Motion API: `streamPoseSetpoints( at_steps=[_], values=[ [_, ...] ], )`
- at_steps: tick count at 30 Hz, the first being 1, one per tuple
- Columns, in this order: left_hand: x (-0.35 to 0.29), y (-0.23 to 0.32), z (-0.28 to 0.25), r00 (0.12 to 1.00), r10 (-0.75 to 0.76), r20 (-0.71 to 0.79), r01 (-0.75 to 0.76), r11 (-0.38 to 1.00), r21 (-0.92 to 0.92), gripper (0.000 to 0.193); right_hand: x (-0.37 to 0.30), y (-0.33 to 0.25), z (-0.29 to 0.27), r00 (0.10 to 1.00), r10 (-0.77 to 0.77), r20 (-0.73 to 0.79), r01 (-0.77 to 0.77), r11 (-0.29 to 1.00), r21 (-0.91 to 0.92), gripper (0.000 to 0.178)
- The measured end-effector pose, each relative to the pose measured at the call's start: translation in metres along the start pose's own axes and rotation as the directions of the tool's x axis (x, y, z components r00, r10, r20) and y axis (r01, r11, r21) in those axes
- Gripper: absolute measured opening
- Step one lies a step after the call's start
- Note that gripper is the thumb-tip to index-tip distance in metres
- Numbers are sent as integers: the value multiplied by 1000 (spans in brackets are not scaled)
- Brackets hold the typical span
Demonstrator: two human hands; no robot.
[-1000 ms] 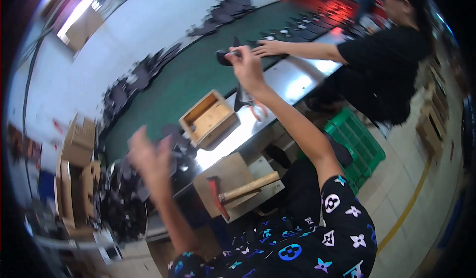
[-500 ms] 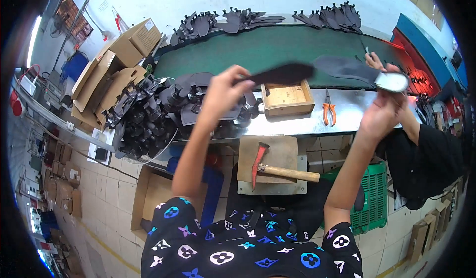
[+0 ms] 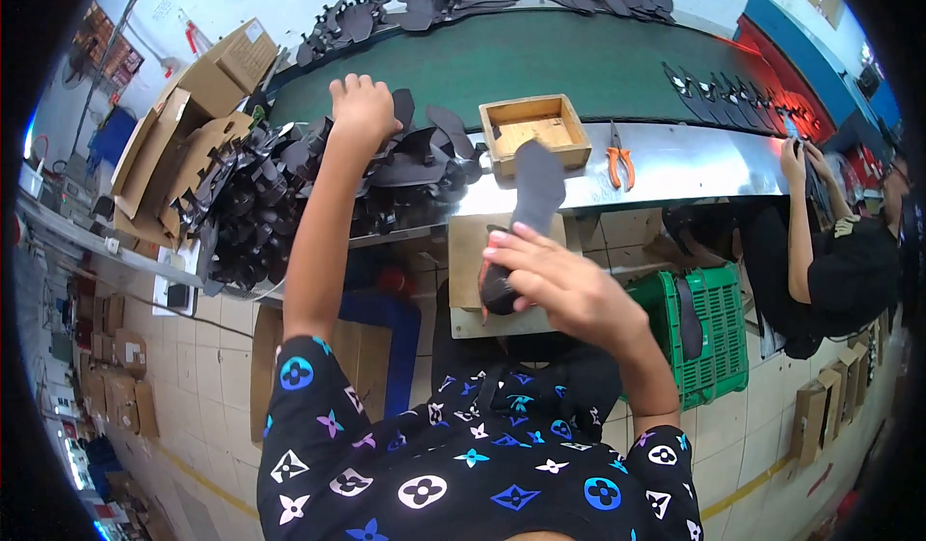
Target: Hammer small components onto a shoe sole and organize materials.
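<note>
My right hand (image 3: 574, 285) grips a dark grey shoe insole (image 3: 538, 184) by its heel end, where a black rounded heel piece (image 3: 498, 290) shows under the fingers. The insole's toe points up toward the bench. Beneath it lies a padded board (image 3: 465, 252), and the hammer seen there earlier is mostly covered by my hand and the insole. At the left, my left hand (image 3: 365, 107) is over a heap of dark insoles with heel pieces (image 3: 410, 160). Its fingers are curled, and whatever they hold is hidden.
On the metal bench stand a wooden box (image 3: 535, 136) and orange-handled pliers (image 3: 619, 160). Behind runs a green conveyor belt (image 3: 463, 68) with insoles along its far edge. Cardboard boxes (image 3: 183, 126) are at left. A green crate (image 3: 709, 338) and a co-worker (image 3: 849, 252) are at right.
My right hand has brought an insole from beside the co-worker's hands to above the padded board. My left hand, which held a dark insole midair, has moved left to the heap.
</note>
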State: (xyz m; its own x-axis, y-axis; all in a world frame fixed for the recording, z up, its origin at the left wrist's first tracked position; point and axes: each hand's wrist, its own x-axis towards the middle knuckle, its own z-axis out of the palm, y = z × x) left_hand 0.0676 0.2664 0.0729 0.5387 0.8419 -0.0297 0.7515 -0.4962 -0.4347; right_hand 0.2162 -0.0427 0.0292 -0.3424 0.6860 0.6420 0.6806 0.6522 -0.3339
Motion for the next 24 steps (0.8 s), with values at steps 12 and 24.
streamPoseSetpoints(
  at_steps=[12,24],
  values=[
    [-212,95,50,829,-212,-517,-537,-46,-842,30,-37,0,67,785,537,-310,-352,797,490,71],
    [-156,181,119,973,-74,-220,-150,523,-839,55,-232,3,64,297,888,-350,-942,333,47,33]
  ],
)
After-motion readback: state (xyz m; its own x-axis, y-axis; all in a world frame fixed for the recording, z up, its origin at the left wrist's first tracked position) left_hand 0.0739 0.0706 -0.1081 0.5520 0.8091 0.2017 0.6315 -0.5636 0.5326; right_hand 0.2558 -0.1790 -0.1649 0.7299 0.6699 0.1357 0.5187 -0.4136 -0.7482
